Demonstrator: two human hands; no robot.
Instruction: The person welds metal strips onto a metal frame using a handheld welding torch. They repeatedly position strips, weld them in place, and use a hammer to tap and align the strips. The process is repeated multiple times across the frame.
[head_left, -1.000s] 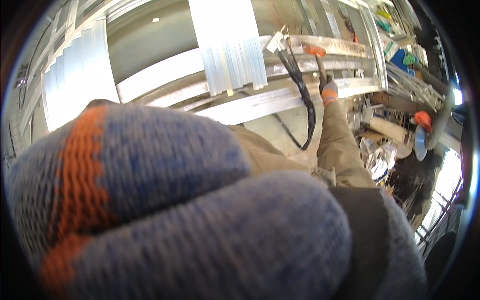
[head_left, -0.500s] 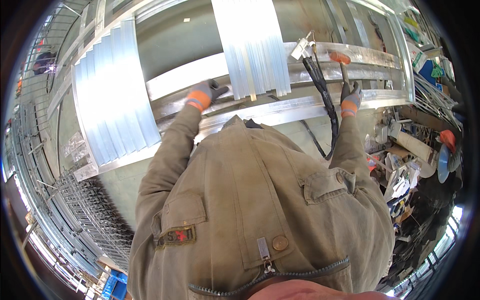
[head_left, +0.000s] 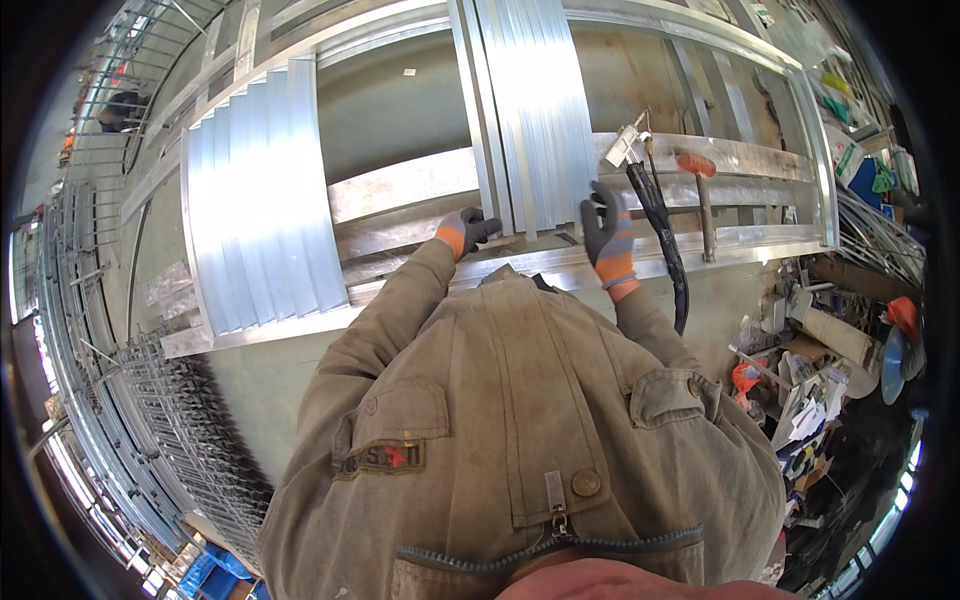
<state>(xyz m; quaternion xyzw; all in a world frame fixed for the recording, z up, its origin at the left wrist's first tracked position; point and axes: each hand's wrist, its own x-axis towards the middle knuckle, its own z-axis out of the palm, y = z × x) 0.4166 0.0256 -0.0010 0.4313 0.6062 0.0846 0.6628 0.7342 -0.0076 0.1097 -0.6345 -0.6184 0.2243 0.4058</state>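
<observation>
A stack of ribbed silvery metal slats (head_left: 540, 120) lies across the metal frame (head_left: 720, 240) in front of me. A narrow slat (head_left: 482, 130) sits apart at its left, with a gap between. My left hand (head_left: 468, 231), in a grey and orange glove, has its fingers closed at the near end of that narrow slat. My right hand (head_left: 608, 238), gloved alike, is at the stack's near right edge with its fingers apart, holding nothing. A mallet (head_left: 702, 200) with an orange head and a straight handle rests across the frame bars to the right.
Another row of overlapping slats (head_left: 260, 200) covers the frame's left part. A welding torch-like tool (head_left: 624, 145) with a thick black cable (head_left: 657, 230) lies between the stack and mallet. Wire racks (head_left: 190, 420) stand at left; cluttered parts (head_left: 810, 370) fill the right side.
My right hand has let go of the mallet, which now lies on the frame, and moved left to the stack. My left hand has moved right to the slats. A narrow slat now stands apart.
</observation>
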